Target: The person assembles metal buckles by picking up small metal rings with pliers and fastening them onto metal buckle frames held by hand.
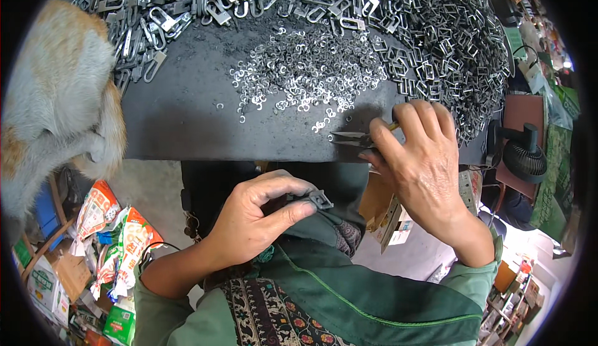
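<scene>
My right hand [420,150] is closed around a pair of needle-nose pliers [352,138]. Their slim jaws point left, low over the near edge of the dark table [180,122], and a tiny ring [330,138] is right at the tips. Whether the jaws grip it I cannot tell. Below the edge, above my lap, my left hand [261,215] pinches a small grey metal clasp part [321,199] between thumb and fingers. Its far end is hidden in the palm. Just beyond the pliers spreads a heap of small C-shaped metal rings [305,75].
Metal latch pieces [162,19] are piled along the far side, and rectangular metal frames [448,53] at the right. An orange-and-white cat [68,84] sits at the table's left end. A black fan [526,153] stands at the right. Printed bags [134,246] lie at lower left.
</scene>
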{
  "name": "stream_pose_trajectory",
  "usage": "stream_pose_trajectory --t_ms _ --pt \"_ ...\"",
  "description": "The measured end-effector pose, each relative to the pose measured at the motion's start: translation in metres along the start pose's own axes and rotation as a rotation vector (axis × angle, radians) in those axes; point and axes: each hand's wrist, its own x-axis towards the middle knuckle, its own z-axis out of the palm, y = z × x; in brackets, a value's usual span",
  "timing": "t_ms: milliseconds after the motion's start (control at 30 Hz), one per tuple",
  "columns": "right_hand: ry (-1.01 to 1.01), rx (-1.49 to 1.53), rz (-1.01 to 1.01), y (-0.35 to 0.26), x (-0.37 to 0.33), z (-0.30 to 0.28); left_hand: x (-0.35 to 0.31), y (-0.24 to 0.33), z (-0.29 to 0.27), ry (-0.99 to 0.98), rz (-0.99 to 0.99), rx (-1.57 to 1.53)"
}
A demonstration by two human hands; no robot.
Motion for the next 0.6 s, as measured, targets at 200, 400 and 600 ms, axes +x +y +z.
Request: stream_pose_trajectory --t_ms 200,400,600 --pt "-0.008 -0.002 -0.036 0.002 0.003 0.002 0.0 -0.001 -0.002 -0.003 0.018 0.027" --pt "-0.044 -0.017 -0.079 0.007 0.008 -0.007 0.001 -0.001 -0.002 0.052 0.101 0.067" --pt "0.036 0.232 -0.249 0.01 0.009 -0.022 -0.001 0.01 -0.001 0.087 -0.237 -0.312"
